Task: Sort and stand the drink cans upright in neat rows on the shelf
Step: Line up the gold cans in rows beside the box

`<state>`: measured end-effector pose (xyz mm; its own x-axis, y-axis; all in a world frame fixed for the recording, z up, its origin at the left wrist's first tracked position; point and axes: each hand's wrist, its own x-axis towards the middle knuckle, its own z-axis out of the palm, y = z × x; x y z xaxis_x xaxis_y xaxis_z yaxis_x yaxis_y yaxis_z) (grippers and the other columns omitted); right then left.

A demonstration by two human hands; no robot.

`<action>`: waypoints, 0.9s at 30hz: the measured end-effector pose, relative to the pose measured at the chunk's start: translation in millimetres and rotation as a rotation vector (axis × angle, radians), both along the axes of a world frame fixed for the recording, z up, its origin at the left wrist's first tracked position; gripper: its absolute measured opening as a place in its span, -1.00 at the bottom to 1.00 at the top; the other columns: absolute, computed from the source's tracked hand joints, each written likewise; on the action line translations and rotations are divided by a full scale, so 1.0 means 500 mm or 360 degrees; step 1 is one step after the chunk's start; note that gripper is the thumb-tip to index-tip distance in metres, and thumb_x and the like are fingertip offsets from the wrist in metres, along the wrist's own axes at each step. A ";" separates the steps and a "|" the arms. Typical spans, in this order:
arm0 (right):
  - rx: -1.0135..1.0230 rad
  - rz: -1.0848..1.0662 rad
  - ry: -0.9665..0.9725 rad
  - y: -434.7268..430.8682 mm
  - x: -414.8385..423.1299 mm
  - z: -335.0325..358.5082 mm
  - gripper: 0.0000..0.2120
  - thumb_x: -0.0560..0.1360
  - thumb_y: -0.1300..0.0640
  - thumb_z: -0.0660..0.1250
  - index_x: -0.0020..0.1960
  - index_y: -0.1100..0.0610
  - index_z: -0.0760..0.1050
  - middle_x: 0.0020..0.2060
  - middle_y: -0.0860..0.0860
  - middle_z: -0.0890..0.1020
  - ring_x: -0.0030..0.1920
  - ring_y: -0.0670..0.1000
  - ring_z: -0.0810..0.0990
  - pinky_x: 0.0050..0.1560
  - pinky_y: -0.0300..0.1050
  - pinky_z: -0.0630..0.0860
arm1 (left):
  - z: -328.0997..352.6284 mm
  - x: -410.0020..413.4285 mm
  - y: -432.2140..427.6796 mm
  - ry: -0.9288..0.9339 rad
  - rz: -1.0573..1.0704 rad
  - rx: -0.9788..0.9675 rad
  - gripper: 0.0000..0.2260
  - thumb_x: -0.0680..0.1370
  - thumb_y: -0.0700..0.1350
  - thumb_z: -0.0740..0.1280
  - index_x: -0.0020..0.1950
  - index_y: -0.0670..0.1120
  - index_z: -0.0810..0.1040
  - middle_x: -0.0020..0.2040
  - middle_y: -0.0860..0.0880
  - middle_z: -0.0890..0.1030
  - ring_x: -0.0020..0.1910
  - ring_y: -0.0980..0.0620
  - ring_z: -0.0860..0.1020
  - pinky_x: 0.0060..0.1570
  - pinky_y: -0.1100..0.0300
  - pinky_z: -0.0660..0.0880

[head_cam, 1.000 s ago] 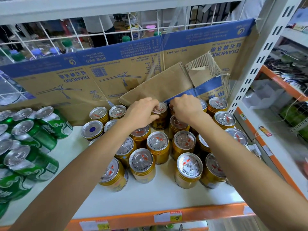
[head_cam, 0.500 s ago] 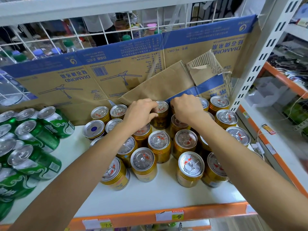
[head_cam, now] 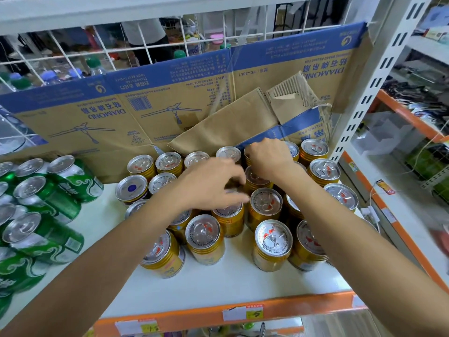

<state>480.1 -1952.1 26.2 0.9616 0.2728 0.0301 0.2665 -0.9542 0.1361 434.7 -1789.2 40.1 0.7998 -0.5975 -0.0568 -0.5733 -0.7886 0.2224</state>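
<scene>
Gold cans (head_cam: 272,242), left hand (head_cam: 211,184) drawn back, blurred

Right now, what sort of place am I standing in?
Most likely a shop: price tags on the orange shelf edge, many identical gold cans and green cans stocked together, and more racks of goods to the right.

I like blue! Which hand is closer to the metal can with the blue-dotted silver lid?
Left. The left hand is right of the blue-dotted can; the right hand, farther right and back.
</scene>
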 end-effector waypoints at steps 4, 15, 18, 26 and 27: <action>0.0108 -0.0026 0.0071 -0.005 -0.006 -0.010 -0.70 0.52 0.20 0.20 0.23 0.19 0.45 0.11 0.21 0.56 0.13 0.24 0.53 -0.17 -0.05 0.32 | -0.004 -0.037 0.007 0.0189 0.0010 0.0516 -0.39 0.37 0.31 0.38 0.35 0.18 0.31 0.21 0.10 0.48 0.24 0.05 0.43 0.08 0.08 0.45; 0.0211 0.0025 0.0089 -0.015 -0.010 -0.015 -0.71 0.50 0.12 0.25 0.20 0.18 0.45 0.09 0.19 0.57 0.11 0.24 0.53 -0.14 -0.06 0.33 | -0.002 -0.002 -0.051 -0.0137 0.0587 0.0618 -0.38 0.38 0.42 0.27 0.15 -0.06 0.53 0.07 -0.11 0.57 0.09 -0.14 0.54 -0.17 0.10 0.39; 0.0246 0.0038 0.0101 -0.015 -0.014 -0.010 -0.69 0.50 0.08 0.27 0.19 0.18 0.46 0.08 0.19 0.57 0.11 0.23 0.53 -0.15 -0.09 0.30 | -0.013 0.008 -0.067 -0.0288 0.0688 0.0610 -0.34 0.43 0.45 0.16 0.06 -0.13 0.56 0.03 -0.13 0.60 0.06 -0.12 0.56 -0.18 0.12 0.38; 0.0213 0.0045 0.0124 -0.017 -0.015 -0.007 -0.71 0.52 0.11 0.23 0.21 0.18 0.45 0.09 0.19 0.57 0.10 0.21 0.53 -0.17 -0.07 0.31 | -0.016 0.035 -0.026 -0.0116 0.0296 0.0595 -0.36 0.35 0.34 0.38 0.27 -0.04 0.45 0.19 -0.07 0.54 0.18 -0.10 0.51 0.09 -0.03 0.49; 0.0244 0.0060 0.0159 -0.019 -0.016 -0.002 -0.72 0.52 0.10 0.24 0.19 0.18 0.45 0.09 0.18 0.57 0.09 0.20 0.53 -0.18 -0.08 0.31 | -0.018 0.034 -0.023 -0.0124 0.0295 0.0566 -0.37 0.35 0.31 0.40 0.28 -0.03 0.44 0.19 -0.06 0.55 0.18 -0.10 0.51 0.09 -0.02 0.49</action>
<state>472.3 -1961.8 24.9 0.9510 0.3085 -0.0210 0.3075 -0.9507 -0.0394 451.8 -1800.9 31.0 0.9022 -0.3970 -0.1688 -0.4187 -0.9000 -0.1212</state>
